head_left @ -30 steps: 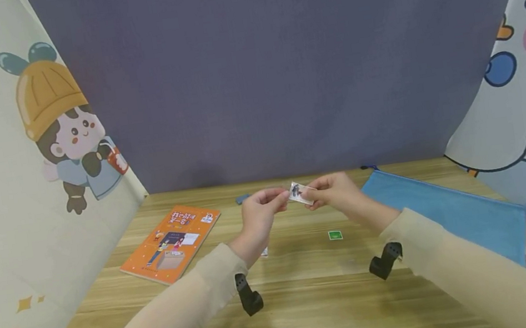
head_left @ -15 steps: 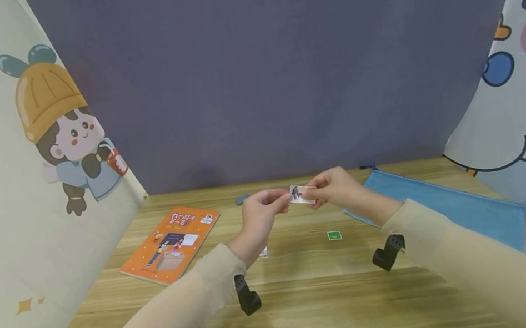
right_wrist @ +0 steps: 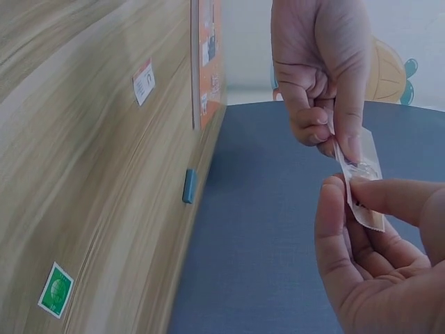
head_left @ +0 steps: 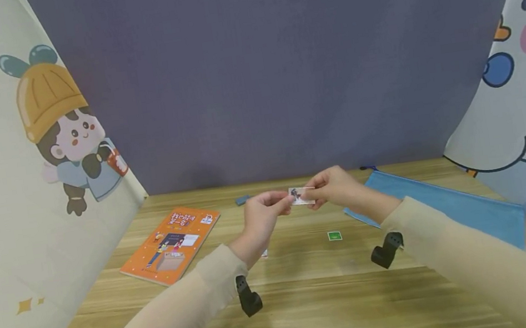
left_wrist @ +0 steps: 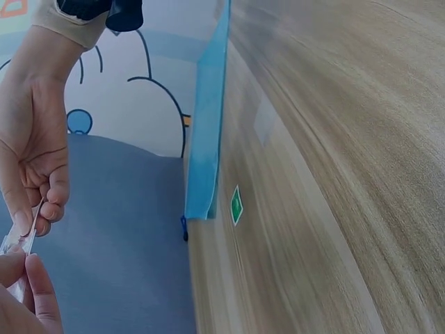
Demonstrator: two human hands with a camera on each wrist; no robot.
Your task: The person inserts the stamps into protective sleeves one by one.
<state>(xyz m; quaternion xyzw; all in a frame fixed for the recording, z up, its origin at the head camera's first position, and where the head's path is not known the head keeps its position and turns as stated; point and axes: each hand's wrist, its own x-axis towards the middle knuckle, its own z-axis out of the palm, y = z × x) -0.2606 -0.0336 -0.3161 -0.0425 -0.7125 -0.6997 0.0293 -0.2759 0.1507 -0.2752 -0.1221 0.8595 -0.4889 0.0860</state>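
Observation:
In the head view, both hands hold a small white-edged stamp (head_left: 296,195) with a dark picture, raised above the table. My left hand (head_left: 261,216) pinches its left end between thumb and fingers. At the right end, my right hand (head_left: 339,189) pinches it the same way. Something clear and shiny, like thin film, shows on the stamp (right_wrist: 369,218) in the right wrist view. A green stamp (head_left: 335,235) with a white border lies on the table below the right hand. Another small white and red piece (right_wrist: 144,82) lies flat, mostly hidden behind the left wrist in the head view.
An orange book (head_left: 172,245) lies on the left of the wooden table (head_left: 309,314). To the right is a blue zip pouch (head_left: 455,204), partly covered by the right arm. A small blue block (head_left: 242,200) sits near the back edge, before a dark curtain (head_left: 250,76).
The held stamp has turned from a slant to nearly level. My right hand and forearm have shifted slightly up, uncovering more of the pouch. Both hands keep their pinch.

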